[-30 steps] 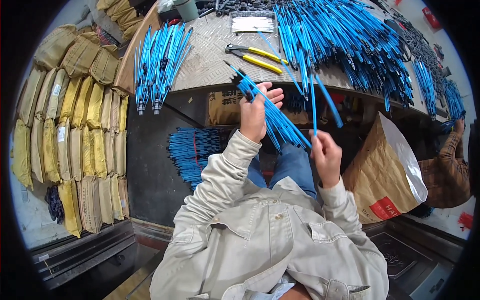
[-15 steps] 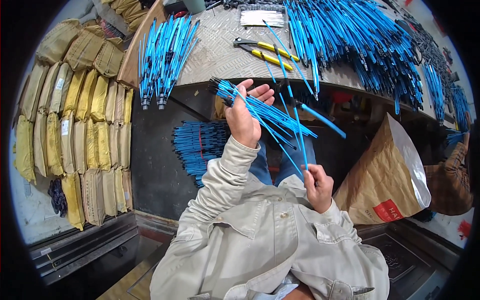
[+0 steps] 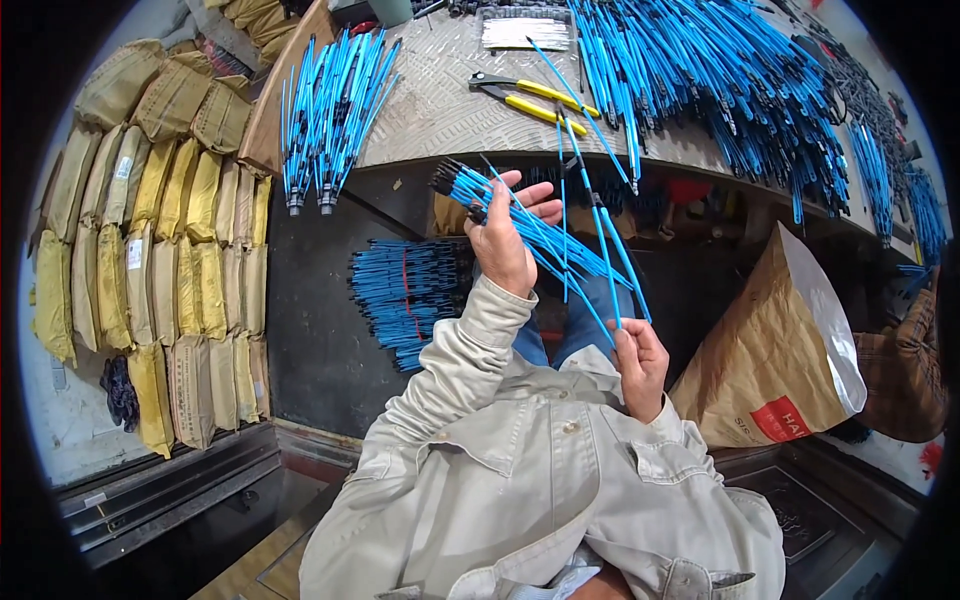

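Note:
My left hand cradles a bundle of thin blue rods with black ends, the thumb over it and the other fingers stretched out beneath. Lower and to the right, my right hand pinches the lower ends of a few jointed blue rods. These slant up from the fingertips toward the table edge, with black joints partway along. One jointed piece hangs down at their right side. The pinched tips are partly hidden by my fingers.
On the table lie yellow-handled cutters, a small rod pile, a large one and a tray of white sticks. Below is a banded rod bundle. Paper bag, wrapped packages and another person's sleeve flank me.
My left hand and its bundle have shifted slightly right and down. The loose jointed piece has swung from pointing right to hanging downward. My right hand keeps its pinch.

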`<state>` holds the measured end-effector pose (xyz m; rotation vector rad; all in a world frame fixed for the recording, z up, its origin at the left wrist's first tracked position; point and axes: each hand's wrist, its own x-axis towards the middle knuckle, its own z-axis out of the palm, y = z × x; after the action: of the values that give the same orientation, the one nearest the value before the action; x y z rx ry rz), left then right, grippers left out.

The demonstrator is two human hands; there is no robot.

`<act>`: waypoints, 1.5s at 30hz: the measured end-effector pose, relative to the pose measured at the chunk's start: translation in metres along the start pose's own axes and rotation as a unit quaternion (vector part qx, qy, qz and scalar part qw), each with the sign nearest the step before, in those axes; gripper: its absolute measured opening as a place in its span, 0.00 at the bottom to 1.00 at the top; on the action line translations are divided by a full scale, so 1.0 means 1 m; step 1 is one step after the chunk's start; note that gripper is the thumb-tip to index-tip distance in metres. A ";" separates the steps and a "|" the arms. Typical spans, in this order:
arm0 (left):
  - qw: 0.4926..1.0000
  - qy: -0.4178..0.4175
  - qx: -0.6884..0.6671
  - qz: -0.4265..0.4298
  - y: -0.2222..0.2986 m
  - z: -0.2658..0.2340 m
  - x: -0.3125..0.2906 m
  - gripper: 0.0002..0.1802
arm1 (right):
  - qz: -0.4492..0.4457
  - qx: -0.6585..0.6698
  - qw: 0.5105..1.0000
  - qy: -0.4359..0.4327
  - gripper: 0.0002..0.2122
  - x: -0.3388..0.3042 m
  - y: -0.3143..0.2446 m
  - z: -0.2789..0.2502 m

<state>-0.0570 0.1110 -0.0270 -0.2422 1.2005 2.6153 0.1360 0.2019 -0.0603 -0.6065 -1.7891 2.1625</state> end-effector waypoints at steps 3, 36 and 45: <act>1.000 0.006 0.012 0.014 -0.004 0.002 0.003 0.18 | -0.037 -0.062 0.997 -0.011 0.07 -0.003 -0.001 0.001; 0.989 -0.116 0.062 -0.073 0.040 -0.016 0.002 0.17 | 0.093 0.174 0.977 -0.078 0.10 0.094 -0.070 0.032; 0.997 -0.028 0.070 -0.003 0.042 -0.017 0.016 0.22 | 0.034 0.020 0.997 -0.073 0.11 0.069 -0.035 0.011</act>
<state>-0.0836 0.0745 -0.0119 -0.1435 1.3546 2.5019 0.0681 0.2312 -0.0345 -0.5192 -1.8157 2.3370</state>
